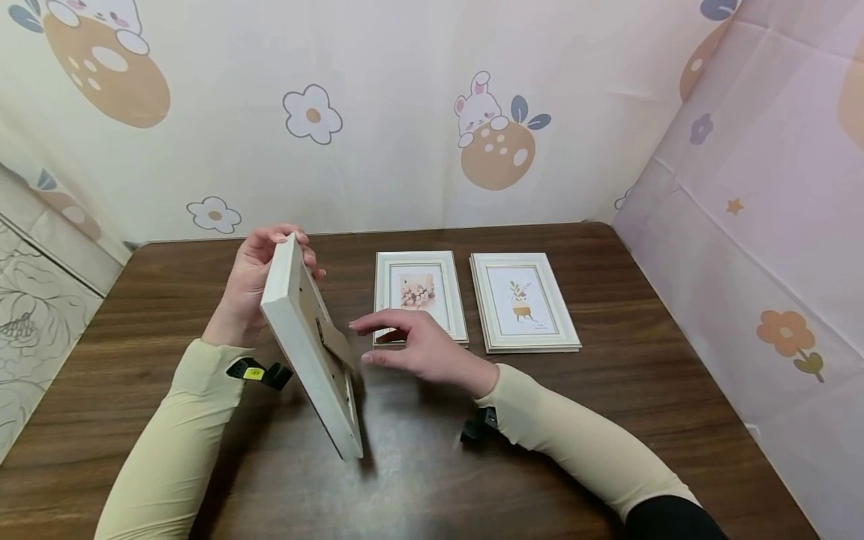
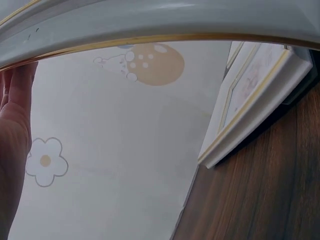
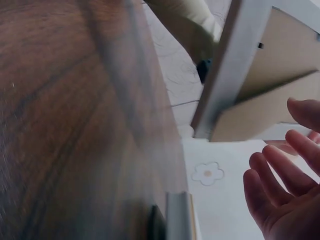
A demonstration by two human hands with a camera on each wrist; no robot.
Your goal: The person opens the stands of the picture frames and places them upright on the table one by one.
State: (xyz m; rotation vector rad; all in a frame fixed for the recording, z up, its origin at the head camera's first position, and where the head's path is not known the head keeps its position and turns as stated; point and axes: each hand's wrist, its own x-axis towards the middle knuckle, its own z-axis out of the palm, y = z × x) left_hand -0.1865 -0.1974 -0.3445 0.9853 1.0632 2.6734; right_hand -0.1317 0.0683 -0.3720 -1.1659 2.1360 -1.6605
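A large white picture frame (image 1: 286, 315) stands tilted on the table, gripped at its top edge by my left hand (image 1: 253, 281). Its brown back with a stand flap (image 1: 335, 343) faces right; in the right wrist view the flap (image 3: 265, 112) angles away from the backing. My right hand (image 1: 425, 345) hovers just right of the flap, fingers loosely spread, holding nothing. The left wrist view has the frame's gold-trimmed edge (image 2: 165, 22) across the top and part of my left hand (image 2: 15, 115) at the left.
Two smaller white frames lie face up at the back of the brown table (image 1: 432, 480): one with a pink flower picture (image 1: 417, 291), partly behind my right hand, and one with a potted plant picture (image 1: 521, 300). A patterned cloth (image 1: 391, 172) hangs behind the table.
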